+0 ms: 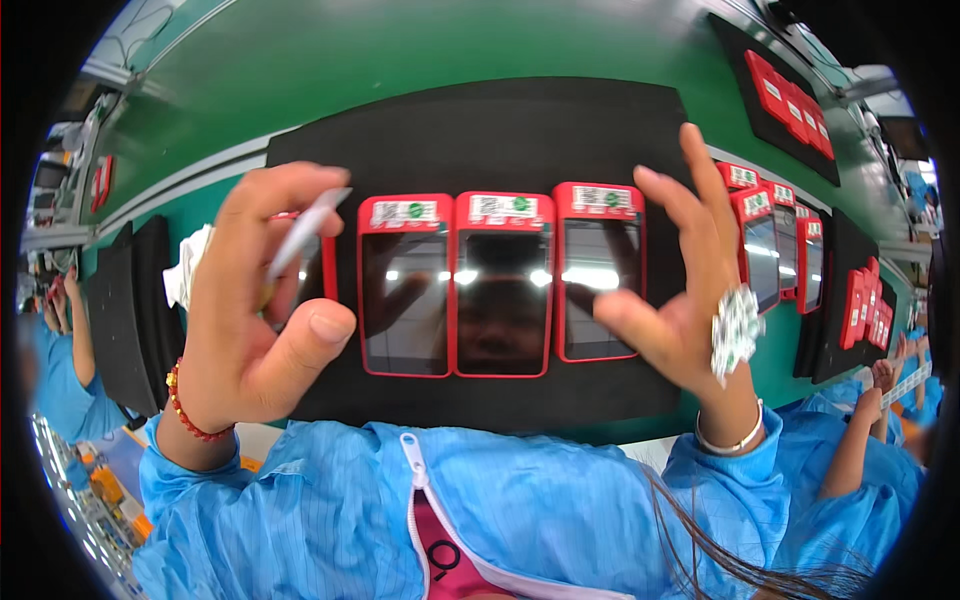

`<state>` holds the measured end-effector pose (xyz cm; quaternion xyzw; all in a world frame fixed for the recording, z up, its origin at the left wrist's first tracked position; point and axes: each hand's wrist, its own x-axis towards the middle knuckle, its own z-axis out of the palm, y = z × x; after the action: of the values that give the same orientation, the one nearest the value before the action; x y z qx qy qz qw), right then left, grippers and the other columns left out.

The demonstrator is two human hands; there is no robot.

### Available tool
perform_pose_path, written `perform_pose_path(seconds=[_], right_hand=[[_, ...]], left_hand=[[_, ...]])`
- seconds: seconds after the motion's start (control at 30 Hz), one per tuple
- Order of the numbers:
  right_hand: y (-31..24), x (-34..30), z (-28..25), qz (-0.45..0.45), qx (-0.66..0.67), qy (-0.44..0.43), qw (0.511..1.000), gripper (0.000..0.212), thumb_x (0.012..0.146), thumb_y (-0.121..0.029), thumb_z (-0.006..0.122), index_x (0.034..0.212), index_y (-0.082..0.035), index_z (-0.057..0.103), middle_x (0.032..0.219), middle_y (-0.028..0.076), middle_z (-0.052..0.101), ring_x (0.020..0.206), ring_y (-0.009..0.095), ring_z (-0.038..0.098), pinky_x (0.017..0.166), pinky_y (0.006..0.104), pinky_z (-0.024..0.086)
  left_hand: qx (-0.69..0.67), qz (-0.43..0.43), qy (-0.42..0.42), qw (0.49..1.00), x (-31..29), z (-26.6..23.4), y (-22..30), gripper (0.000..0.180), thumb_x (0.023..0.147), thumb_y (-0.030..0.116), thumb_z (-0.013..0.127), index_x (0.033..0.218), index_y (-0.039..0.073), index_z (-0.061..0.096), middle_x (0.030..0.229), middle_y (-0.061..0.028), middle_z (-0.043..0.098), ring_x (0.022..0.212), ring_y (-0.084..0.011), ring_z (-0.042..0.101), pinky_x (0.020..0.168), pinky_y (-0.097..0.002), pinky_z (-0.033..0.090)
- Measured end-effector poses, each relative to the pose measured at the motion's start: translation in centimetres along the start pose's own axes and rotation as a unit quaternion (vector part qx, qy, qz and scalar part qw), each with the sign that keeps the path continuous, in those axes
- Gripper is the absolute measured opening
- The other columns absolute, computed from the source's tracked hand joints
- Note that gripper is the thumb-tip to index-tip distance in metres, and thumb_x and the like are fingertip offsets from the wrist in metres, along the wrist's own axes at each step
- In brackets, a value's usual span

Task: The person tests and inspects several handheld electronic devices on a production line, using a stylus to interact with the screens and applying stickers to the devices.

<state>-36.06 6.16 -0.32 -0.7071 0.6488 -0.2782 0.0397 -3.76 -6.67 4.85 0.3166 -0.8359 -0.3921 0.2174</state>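
While three red-framed devices lie labelled in a row on the black mat, a fourth device (mostly hidden, its label unconfirmed) sits behind the left hand, whose fingers bear a blurred pale strip, grip unclear; the right hand is spread, released.

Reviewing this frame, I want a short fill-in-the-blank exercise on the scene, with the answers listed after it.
1. The red devices between the hands lie on a ____ mat.
2. The thin, blurred item at the left hand is ____ in colour.
3. The right hand is nearest the device at the row's ____ end.
4. The person's jacket is ____.

Answers: black; white; right; blue.
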Motion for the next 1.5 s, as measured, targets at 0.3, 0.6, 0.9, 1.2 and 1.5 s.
perform_pose_path(seconds=[0.3, 0.6, 0.9, 1.2, 1.5], right_hand=[[2.0, -0.2, 1.2, -0.016, 0.068, -0.017, 0.997, 0.074, 0.084, -0.041, 0.075, 0.145, -0.004, 0.053, 0.155, 0.021, 0.048, 0.148, 0.045, 0.037, 0.122, 0.0602, 0.021], [2.0, 0.2, 1.4, -0.026, 0.079, -0.054, 0.995, 0.085, 0.082, -0.044, 0.075, 0.150, -0.002, 0.047, 0.156, 0.029, 0.042, 0.146, 0.051, 0.036, 0.120, 0.0649, 0.022], [1.8, 0.6, 1.2, -0.026, 0.068, -0.081, 0.994, 0.085, 0.081, -0.041, 0.076, 0.150, 0.000, 0.047, 0.154, 0.027, 0.046, 0.146, 0.049, 0.038, 0.121, 0.0641, 0.023], [1.7, 0.7, 1.4, -0.040, 0.066, -0.091, 0.993, 0.087, 0.081, -0.038, 0.077, 0.151, 0.002, 0.045, 0.155, 0.025, 0.046, 0.148, 0.045, 0.039, 0.123, 0.0618, 0.020], [2.1, 0.1, 1.0, -0.011, 0.106, -0.071, 0.992, 0.082, 0.078, -0.037, 0.082, 0.142, 0.001, 0.048, 0.153, 0.024, 0.048, 0.148, 0.044, 0.038, 0.124, 0.0609, 0.019]], left_hand=[[0.287, 0.180, -0.157, 0.928, 9.9, 5.8, 2.9, 0.050, 0.086, -0.004, 0.061, 0.132, 0.015, 0.069, 0.083, -0.0093, 0.060, 0.067, -0.0289, 0.059, 0.058, -0.0375, 0.047], [0.323, 0.181, -0.222, 0.902, 12.1, 5.7, 4.1, 0.039, 0.078, 0.005, 0.074, 0.116, 0.015, 0.077, 0.078, -0.0044, 0.065, 0.064, -0.0248, 0.063, 0.055, -0.0368, 0.048], [0.396, 0.219, -0.223, 0.863, 12.4, 6.1, 4.6, 0.033, 0.077, 0.010, 0.076, 0.110, 0.013, 0.077, 0.076, -0.0025, 0.065, 0.064, -0.0223, 0.063, 0.054, -0.0347, 0.048], [0.244, 0.231, -0.066, 0.939, 10.6, 9.0, -0.5, 0.036, 0.082, 0.010, 0.078, 0.118, 0.012, 0.075, 0.081, -0.0056, 0.062, 0.063, -0.0205, 0.061, 0.054, -0.0328, 0.048], [0.245, 0.302, -0.171, 0.905, 13.1, 8.7, 1.2, 0.033, 0.072, 0.008, 0.079, 0.104, 0.009, 0.071, 0.091, -0.0082, 0.063, 0.067, -0.0249, 0.062, 0.058, -0.0357, 0.050]])
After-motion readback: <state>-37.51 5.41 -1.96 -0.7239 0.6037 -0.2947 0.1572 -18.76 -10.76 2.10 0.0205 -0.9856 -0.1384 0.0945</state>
